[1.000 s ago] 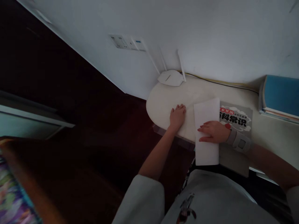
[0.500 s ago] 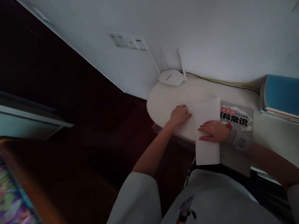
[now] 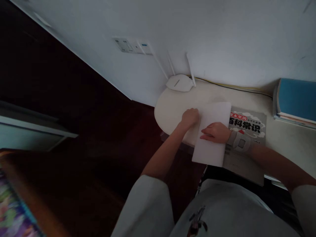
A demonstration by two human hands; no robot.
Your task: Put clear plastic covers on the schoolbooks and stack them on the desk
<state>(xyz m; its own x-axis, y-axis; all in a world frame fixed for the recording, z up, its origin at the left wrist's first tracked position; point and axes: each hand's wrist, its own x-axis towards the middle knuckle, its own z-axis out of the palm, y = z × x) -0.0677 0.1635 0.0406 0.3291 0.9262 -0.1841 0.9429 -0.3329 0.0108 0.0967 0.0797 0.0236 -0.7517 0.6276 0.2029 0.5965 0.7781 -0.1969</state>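
A white sheet of paper (image 3: 209, 153), seemingly folded, lies slanted across a grey book (image 3: 247, 161) and the pale desk, its lower end reaching past the desk's front edge. My right hand (image 3: 216, 132), with a wristband on the wrist, rests on the paper's middle with its fingers stretched towards the left. At the paper's left edge, my left hand (image 3: 190, 117) is closed, knuckles up, against the desk top. Its fingertips are hidden, so whether they pinch the paper does not show.
A white router (image 3: 179, 83) with antennas stands at the back of the desk (image 3: 168, 108), cables running along the wall. Blue-covered books (image 3: 297, 98) are stacked at the right. Wall sockets (image 3: 133, 46) are above. A wooden edge (image 3: 29, 197) shows at lower left.
The paper has turned, its lower end swinging left. My right hand has slid left and slightly up with it. The left hand's fingers have curled in more, closer to the paper's edge.
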